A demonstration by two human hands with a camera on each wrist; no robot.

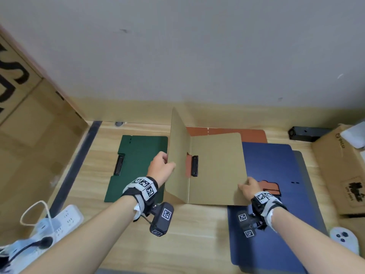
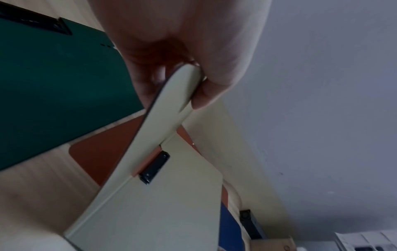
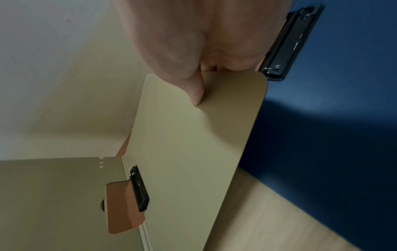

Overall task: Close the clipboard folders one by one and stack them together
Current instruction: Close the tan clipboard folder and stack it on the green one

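A tan clipboard folder [image 1: 217, 169] lies half open in the middle of the wooden table, its black clip [image 1: 195, 165] near the spine. My left hand [image 1: 161, 167] pinches the outer edge of its left cover [image 2: 163, 115], which stands roughly upright. My right hand [image 1: 248, 185] grips the right board's edge [image 3: 193, 152], thumb on top. A green folder [image 1: 138, 165] lies flat at the left. An orange folder [image 1: 227, 132] shows under and behind the tan one. A blue folder [image 1: 276, 175] lies at the right, partly under the tan board.
Large cardboard boxes stand at the left [image 1: 29, 135] and right [image 1: 339, 175]. A white power strip [image 1: 63, 220] with cables sits at the front left, a white controller [image 1: 344, 239] at the front right. A black device [image 1: 304, 133] rests by the back wall.
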